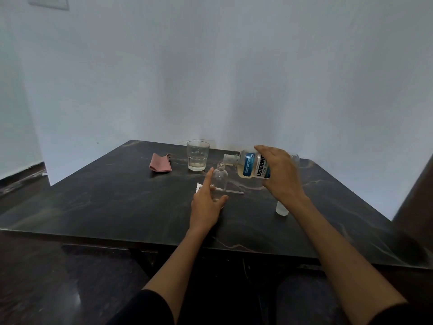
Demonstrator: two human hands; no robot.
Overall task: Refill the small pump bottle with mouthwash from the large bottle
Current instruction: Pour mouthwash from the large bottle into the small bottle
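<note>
Two hands share the pour. The right hand (281,174) grips the large mouthwash bottle (251,165) around its labelled body and holds it tipped nearly on its side, long axis running left to right, open neck pointing left. That neck sits just above and slightly right of the open mouth of the small pump bottle (219,181), which stands upright on the bench (105,207). The left hand (207,207) steadies the small bottle near its base, thumb on one side and forefinger extended up the other. The pale liquid lies low in the large bottle's body, so more tilt is probably needed. The narrow mouth leaves little margin, so a slight drift of the neck would likely spill. The pump head (212,188), removed, lies just behind the small bottle.
</note>
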